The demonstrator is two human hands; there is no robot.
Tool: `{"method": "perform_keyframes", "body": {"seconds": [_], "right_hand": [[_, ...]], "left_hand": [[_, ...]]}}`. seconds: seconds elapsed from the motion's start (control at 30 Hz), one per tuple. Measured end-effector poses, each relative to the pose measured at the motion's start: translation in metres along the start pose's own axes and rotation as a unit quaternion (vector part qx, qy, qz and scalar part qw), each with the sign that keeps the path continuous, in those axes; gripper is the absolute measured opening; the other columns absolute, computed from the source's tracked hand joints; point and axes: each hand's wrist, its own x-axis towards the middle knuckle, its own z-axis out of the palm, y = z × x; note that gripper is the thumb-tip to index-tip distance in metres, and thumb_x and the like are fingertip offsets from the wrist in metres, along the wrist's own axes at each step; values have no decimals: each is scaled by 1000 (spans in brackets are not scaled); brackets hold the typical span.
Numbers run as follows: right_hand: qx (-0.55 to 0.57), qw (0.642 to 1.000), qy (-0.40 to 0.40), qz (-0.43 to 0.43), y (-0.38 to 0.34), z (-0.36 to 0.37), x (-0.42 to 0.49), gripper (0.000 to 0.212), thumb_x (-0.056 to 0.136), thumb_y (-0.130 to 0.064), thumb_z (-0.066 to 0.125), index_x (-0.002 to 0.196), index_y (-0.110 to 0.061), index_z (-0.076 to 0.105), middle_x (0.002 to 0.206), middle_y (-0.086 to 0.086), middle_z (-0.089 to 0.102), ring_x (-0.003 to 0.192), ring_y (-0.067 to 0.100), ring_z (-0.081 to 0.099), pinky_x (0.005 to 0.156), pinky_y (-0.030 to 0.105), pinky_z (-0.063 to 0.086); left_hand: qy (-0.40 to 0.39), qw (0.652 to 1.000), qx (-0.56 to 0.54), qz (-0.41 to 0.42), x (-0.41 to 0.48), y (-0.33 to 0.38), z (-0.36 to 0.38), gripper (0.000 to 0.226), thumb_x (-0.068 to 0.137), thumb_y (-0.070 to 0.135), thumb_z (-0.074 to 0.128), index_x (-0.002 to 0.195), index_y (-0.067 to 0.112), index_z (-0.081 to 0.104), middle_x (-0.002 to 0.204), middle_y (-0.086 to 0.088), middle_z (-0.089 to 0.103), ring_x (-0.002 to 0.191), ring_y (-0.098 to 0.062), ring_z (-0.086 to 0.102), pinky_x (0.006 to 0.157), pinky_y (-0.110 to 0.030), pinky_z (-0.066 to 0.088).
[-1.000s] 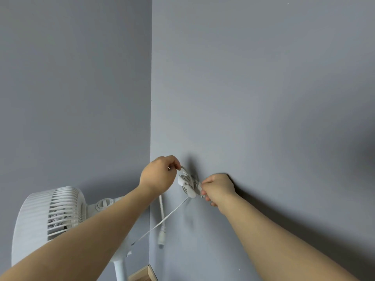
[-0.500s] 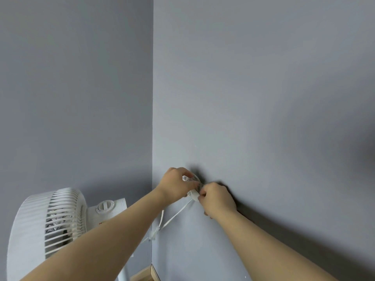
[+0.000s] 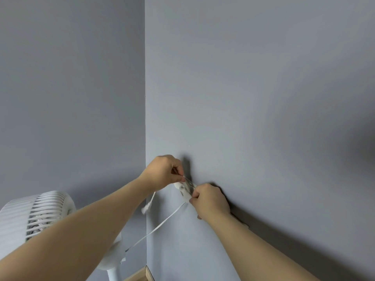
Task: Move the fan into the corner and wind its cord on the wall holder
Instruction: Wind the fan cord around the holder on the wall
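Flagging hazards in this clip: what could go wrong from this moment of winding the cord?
1. The cord runs fairly straight from the wall holder to the fan; pulling harder might tug the fan.
2. The loose plug end dangles below the left hand and could swing against the wall.

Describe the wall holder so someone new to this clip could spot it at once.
Start at the corner where the two grey walls meet, then go a little right along the right-hand wall at hand height. The wall holder is the small white fitting between the left hand and right hand, with the fan's flat white cord running to it.
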Motion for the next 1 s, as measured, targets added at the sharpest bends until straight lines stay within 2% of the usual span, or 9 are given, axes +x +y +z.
{"method": "perform_keyframes", "body": {"seconds": [0.07,0.13,0.2,0.3,0.5,0.67,0.77,0.87,1.0], "right_hand": [[6,1000,-3,3,0,0,2,19,91,-19,54,72,-20,55,101,14,72,92,33,71,79,40,60],[13,1000,-2,12,1,0,4,32,91,-17,53,60,-22,45,100,14,72,92,34,71,79,41,60],[17,1000,-1,16,2,1,6,37,90,-17,52,55,-22,41,93,11,71,91,34,71,78,41,60],[12,1000,3,12,2,2,7,35,90,-16,52,57,-21,42,93,12,70,91,35,71,78,43,60],[-14,1000,8,-3,3,5,6,15,92,-16,52,77,-18,52,101,15,71,92,34,71,76,40,60],[-4,1000,4,3,3,5,8,26,92,-16,51,67,-18,47,84,11,65,90,34,71,74,37,58],[-3,1000,6,6,4,6,8,34,92,-15,50,59,-18,40,81,8,62,90,35,71,73,38,58],[-32,999,4,-6,3,6,5,18,93,-17,52,75,-18,51,97,13,71,92,33,71,78,34,57],[-57,998,15,-15,3,7,4,13,92,-16,52,80,-20,57,101,12,73,94,29,71,80,30,55]], "left_hand": [[3,999,29,30,4,-3,-1,13,75,18,76,78,8,68,73,10,50,62,4,48,70,-21,46],[7,998,47,42,8,-6,0,15,77,20,75,79,8,67,72,13,46,64,-3,49,73,-27,47],[16,997,59,36,10,-11,2,17,78,24,74,79,8,66,71,14,44,67,-10,49,67,-22,43],[39,998,41,14,11,-18,8,15,77,24,74,79,11,68,70,14,46,63,0,47,61,-12,36],[-3,1000,-17,-7,15,-26,5,8,79,20,74,80,13,71,76,7,64,64,10,57,66,-8,45],[12,999,-25,-18,17,-23,13,14,84,18,68,94,11,73,88,1,70,76,-9,61,81,-25,49],[26,995,-71,-59,14,-25,28,15,85,19,66,97,12,72,88,4,68,86,-14,65,84,-26,50],[26,985,-89,-148,9,-36,39,18,90,25,60,95,12,71,86,0,69,91,-18,64,78,-20,48],[5,946,-198,-258,4,-43,51,27,94,33,52,94,9,64,98,-9,68,86,-18,67,93,-36,50]]}}
